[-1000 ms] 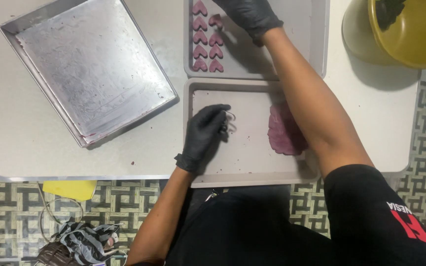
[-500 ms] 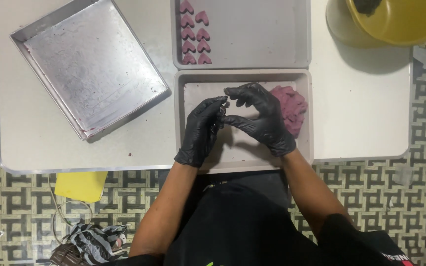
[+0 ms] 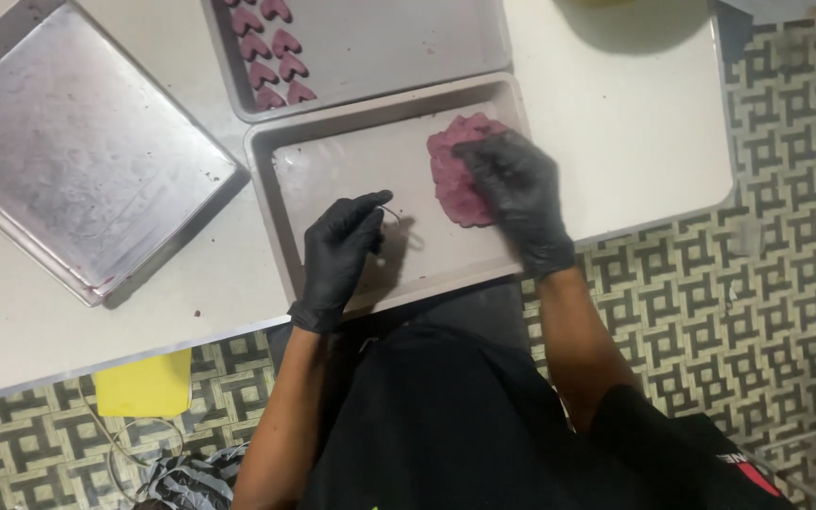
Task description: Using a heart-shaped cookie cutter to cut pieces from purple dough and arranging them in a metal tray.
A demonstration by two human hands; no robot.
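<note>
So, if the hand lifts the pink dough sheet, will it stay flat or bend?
The pink dough sheet looks thin with ragged edges, so it would probably sag or tear. It lies flat in the metal tray under the right hand, so it may stick slightly.

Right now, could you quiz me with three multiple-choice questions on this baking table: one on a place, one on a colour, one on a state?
1. Where does the dough lie?
A. in the near tray
B. on the floor
C. in the left tray

2. What colour are the hearts?
A. green
B. pink
C. white

3. What is the right hand doing?
A. hanging off the table
B. resting on the dough
C. lifting a tray

Answers:
1. A: the dough sits at the right end of the near tray.
2. B: they match the pink dough.
3. B: its gloved fingers lie over the dough, while the left hand holds a wire cutter.
</note>
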